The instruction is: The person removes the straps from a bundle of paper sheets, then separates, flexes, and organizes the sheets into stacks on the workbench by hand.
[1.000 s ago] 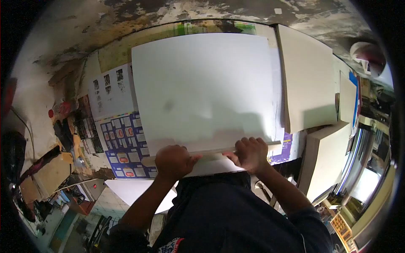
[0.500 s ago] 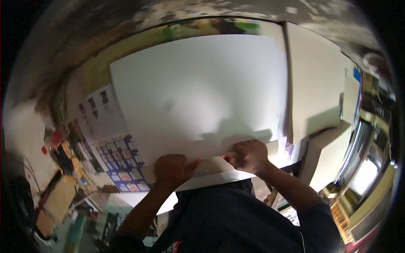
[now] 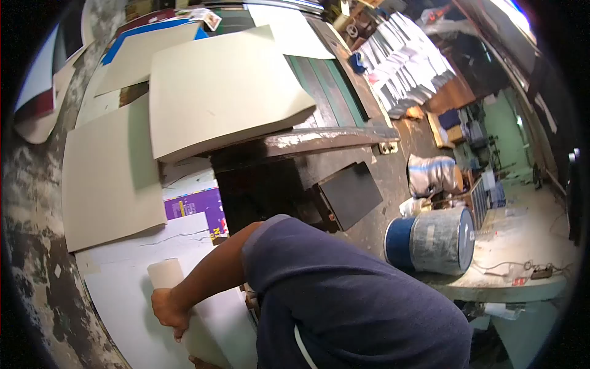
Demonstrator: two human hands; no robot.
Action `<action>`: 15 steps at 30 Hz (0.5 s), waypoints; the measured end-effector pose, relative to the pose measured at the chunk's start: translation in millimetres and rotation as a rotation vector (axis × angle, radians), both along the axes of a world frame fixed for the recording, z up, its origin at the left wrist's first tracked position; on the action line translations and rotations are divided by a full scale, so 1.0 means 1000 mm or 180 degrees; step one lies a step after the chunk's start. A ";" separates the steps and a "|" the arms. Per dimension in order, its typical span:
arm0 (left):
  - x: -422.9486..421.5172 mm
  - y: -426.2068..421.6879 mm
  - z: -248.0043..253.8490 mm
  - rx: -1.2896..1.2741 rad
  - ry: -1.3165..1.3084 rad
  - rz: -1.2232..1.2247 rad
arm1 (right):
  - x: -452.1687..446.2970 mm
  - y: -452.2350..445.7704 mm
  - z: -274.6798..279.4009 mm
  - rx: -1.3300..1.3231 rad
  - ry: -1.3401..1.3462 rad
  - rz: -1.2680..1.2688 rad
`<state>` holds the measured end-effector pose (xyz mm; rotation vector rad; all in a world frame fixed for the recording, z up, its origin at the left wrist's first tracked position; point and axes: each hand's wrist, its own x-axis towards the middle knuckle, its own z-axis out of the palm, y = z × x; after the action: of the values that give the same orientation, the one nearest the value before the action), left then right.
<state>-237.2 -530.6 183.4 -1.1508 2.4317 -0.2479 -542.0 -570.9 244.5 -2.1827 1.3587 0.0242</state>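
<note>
My right hand point(image 3: 171, 309) is closed over a cream board strip point(image 3: 165, 274), its thumb pointing down along the strip. The strip lies on a large white sheet point(image 3: 123, 307) at the lower left. At the bottom edge only a small part of my left hand point(image 3: 201, 363) shows, beside the strip's lower part; its fingers are mostly out of frame. Beyond the sheet is a purple printed sheet point(image 3: 206, 206) with yellow letters.
Two stacks of cream board, one point(image 3: 114, 178) at the left and a thicker one point(image 3: 224, 86) above it, stand beyond the sheet. A dark box point(image 3: 350, 194) is near the centre. At the right are a blue and grey drum point(image 3: 430, 241) and piled white papers point(image 3: 405, 61).
The view has swung far to the right, bringing in the drum and paper piles. My right hand stays on the strip, while my left hand has mostly left the view.
</note>
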 end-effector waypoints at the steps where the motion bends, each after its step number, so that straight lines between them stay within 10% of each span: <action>1: -0.011 0.008 0.018 -0.0285 0.0223 -0.0004 | -0.004 0.003 0.001 -0.0039 -0.0036 -0.0053; 6: -0.017 0.028 0.028 -0.1246 0.0644 -0.0504 | -0.009 0.017 0.001 -0.0432 -0.0052 -0.0029; 8: -0.015 0.030 0.028 -0.0688 0.0363 0.0188 | -0.011 0.020 -0.002 -0.0563 -0.0100 -0.0078; 10: -0.024 0.032 0.033 -0.0261 0.2223 0.1635 | -0.004 0.017 -0.004 -0.0677 -0.0236 -0.0129; 15: -0.023 0.003 0.129 -0.0788 0.1869 0.1477 | 0.003 -0.018 0.063 -0.1201 -0.0718 -0.0163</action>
<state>-260.2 -527.8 312.2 -2.1007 2.5455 -0.0677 -539.2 -588.9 307.0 -2.3623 1.3731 -0.5212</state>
